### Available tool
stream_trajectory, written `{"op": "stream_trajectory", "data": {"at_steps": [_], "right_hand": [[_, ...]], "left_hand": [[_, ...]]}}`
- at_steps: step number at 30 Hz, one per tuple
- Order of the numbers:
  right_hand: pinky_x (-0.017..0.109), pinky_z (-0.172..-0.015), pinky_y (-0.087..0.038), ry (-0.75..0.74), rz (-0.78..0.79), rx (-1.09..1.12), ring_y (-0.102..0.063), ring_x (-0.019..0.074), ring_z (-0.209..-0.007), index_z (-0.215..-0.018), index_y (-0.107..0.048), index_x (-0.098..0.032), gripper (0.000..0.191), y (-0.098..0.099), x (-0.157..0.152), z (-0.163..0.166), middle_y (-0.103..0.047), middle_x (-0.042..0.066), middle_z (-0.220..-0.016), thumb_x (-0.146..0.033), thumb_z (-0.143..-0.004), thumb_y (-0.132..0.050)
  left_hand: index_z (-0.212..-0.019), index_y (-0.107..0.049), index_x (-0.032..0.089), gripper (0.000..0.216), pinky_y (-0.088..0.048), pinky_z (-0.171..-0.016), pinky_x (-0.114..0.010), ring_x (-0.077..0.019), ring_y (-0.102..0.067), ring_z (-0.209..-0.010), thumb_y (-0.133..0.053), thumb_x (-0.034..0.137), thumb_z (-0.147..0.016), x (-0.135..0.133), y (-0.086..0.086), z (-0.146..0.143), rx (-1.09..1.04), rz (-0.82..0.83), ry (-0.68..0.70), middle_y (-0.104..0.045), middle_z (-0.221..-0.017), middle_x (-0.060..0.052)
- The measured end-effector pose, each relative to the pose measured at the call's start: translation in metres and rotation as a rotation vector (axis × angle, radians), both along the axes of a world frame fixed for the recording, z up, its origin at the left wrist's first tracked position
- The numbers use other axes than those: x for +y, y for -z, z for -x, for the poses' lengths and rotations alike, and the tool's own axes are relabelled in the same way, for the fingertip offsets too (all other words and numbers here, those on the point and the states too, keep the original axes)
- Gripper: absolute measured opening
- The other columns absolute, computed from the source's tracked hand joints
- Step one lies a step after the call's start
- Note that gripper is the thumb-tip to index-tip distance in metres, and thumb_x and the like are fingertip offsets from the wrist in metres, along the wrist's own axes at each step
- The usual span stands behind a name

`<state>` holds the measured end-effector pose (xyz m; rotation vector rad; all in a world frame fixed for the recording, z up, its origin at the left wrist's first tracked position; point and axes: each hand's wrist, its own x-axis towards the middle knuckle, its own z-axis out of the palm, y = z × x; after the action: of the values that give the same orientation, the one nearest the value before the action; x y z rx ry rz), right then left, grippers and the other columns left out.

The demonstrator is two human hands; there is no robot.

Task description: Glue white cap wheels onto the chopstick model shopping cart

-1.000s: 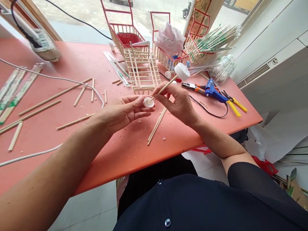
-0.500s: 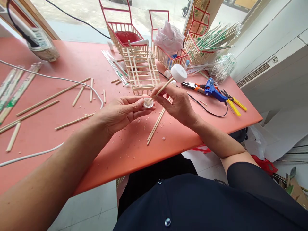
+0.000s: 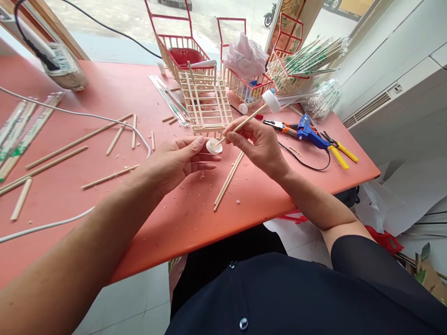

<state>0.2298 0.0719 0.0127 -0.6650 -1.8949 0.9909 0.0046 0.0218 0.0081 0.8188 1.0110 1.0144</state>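
Observation:
Between thumb and fingers, my left hand (image 3: 186,158) pinches a white bottle cap (image 3: 214,146) with its hollow side up. My right hand (image 3: 258,146) grips a thin wooden stick (image 3: 246,122), whose lower end reaches into that cap. A second white bottle cap (image 3: 271,101) sits on the stick's upper end, tilted. Behind both hands stands a small frame of bare wooden sticks (image 3: 206,100). Two more wooden sticks (image 3: 228,181) lie on the pink table (image 3: 195,232) below my right hand.
A blue glue gun (image 3: 307,130), pliers (image 3: 279,124) and yellow-handled cutters (image 3: 338,151) lie at the right. Red-rimmed stick carts (image 3: 179,39) stand behind. Loose cut sticks (image 3: 78,141) and a white cable (image 3: 94,113) spread over the left, near a power strip (image 3: 66,65).
The lower cap has tipped in my left hand, and its fingers have spread a little. My right hand has leaned the stick over, so its upper cap has moved right and turned side-on.

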Motion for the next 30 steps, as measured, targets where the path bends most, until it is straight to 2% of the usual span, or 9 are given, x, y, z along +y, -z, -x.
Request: {"op": "stream_trajectory", "data": {"at_steps": [2,4,9,13,18,21,24,26,30], "right_hand": [[0.029,-0.086,-0.060,-0.035,0.082,0.036,-0.073,0.0133,-0.091,-0.108,-0.077,-0.018,0.054,-0.001,0.001,0.001,-0.079,0.003,-0.100,-0.072,-0.101,-0.083],[0.029,-0.086,-0.061,-0.054,0.162,0.044,-0.072,0.0130,-0.088,-0.105,-0.077,-0.019,0.057,-0.002,0.002,0.001,-0.078,0.002,-0.097,-0.075,-0.097,-0.086],[0.026,-0.079,-0.059,-0.032,0.288,0.028,-0.067,0.0125,-0.081,-0.100,-0.076,-0.018,0.061,-0.008,0.003,0.003,-0.076,0.001,-0.087,-0.077,-0.090,-0.090],[0.025,-0.072,-0.053,-0.007,0.354,0.022,-0.061,0.0109,-0.075,-0.092,-0.074,-0.018,0.063,-0.007,0.005,0.003,-0.074,0.000,-0.082,-0.078,-0.088,-0.092],[0.023,-0.063,-0.045,-0.016,0.420,0.062,-0.055,0.0085,-0.068,-0.082,-0.069,-0.019,0.069,0.001,0.011,0.002,-0.070,-0.002,-0.077,-0.084,-0.082,-0.093],[0.022,-0.061,-0.043,-0.028,0.443,0.073,-0.053,0.0078,-0.066,-0.079,-0.069,-0.019,0.070,0.004,0.013,0.001,-0.067,-0.004,-0.074,-0.085,-0.078,-0.094],[0.022,-0.060,-0.042,-0.013,0.489,0.077,-0.052,0.0075,-0.066,-0.077,-0.067,-0.020,0.069,0.003,0.012,0.002,-0.065,-0.005,-0.073,-0.082,-0.077,-0.097],[0.022,-0.059,-0.041,-0.011,0.531,0.092,-0.052,0.0070,-0.066,-0.076,-0.065,-0.020,0.069,0.002,0.011,0.003,-0.065,-0.005,-0.073,-0.080,-0.075,-0.099],[0.020,-0.055,-0.036,-0.021,0.631,0.148,-0.051,0.0059,-0.064,-0.080,-0.063,-0.020,0.069,0.001,0.010,0.005,-0.063,-0.006,-0.073,-0.077,-0.075,-0.101]], "left_hand": [[-0.104,-0.090,0.020,0.022,-0.070,-0.078,-0.024,-0.0196,-0.084,-0.095,-0.089,0.042,-0.100,0.001,0.003,0.004,0.029,-0.068,0.008,-0.088,-0.101,-0.007],[-0.109,-0.090,0.022,0.035,-0.069,-0.079,-0.024,-0.0223,-0.084,-0.103,-0.095,0.053,-0.093,0.001,0.006,0.007,0.069,-0.135,0.005,-0.088,-0.105,-0.008],[-0.097,-0.087,0.021,0.049,-0.068,-0.082,-0.028,-0.0258,-0.083,-0.105,-0.100,0.066,-0.082,-0.001,0.005,0.008,0.195,-0.226,-0.052,-0.086,-0.101,-0.010],[-0.072,-0.077,0.021,0.055,-0.065,-0.082,-0.031,-0.0182,-0.071,-0.081,-0.095,0.072,-0.086,-0.003,-0.004,0.008,0.340,-0.305,-0.096,-0.074,-0.079,-0.005],[-0.052,-0.054,0.024,0.074,-0.055,-0.063,-0.027,-0.0118,-0.052,-0.057,-0.082,0.074,-0.098,-0.002,-0.009,0.007,0.415,-0.445,-0.188,-0.048,-0.057,0.001],[-0.061,-0.063,0.025,0.064,-0.054,-0.058,-0.025,-0.0109,-0.044,-0.052,-0.084,0.072,-0.098,-0.002,-0.009,0.007,0.362,-0.436,-0.178,-0.041,-0.054,0.004],[-0.076,-0.073,0.024,0.047,-0.056,-0.060,-0.023,-0.0108,-0.055,-0.057,-0.087,0.063,-0.099,-0.002,-0.010,0.006,0.361,-0.400,-0.189,-0.055,-0.061,0.003],[-0.078,-0.073,0.022,0.038,-0.059,-0.064,-0.022,-0.0112,-0.061,-0.062,-0.087,0.050,-0.100,-0.003,-0.012,0.006,0.362,-0.379,-0.175,-0.065,-0.069,0.000],[-0.081,-0.075,0.020,0.022,-0.061,-0.068,-0.025,-0.0128,-0.064,-0.066,-0.083,0.034,-0.097,-0.004,-0.014,0.006,0.368,-0.343,-0.131,-0.072,-0.076,-0.002]]}}
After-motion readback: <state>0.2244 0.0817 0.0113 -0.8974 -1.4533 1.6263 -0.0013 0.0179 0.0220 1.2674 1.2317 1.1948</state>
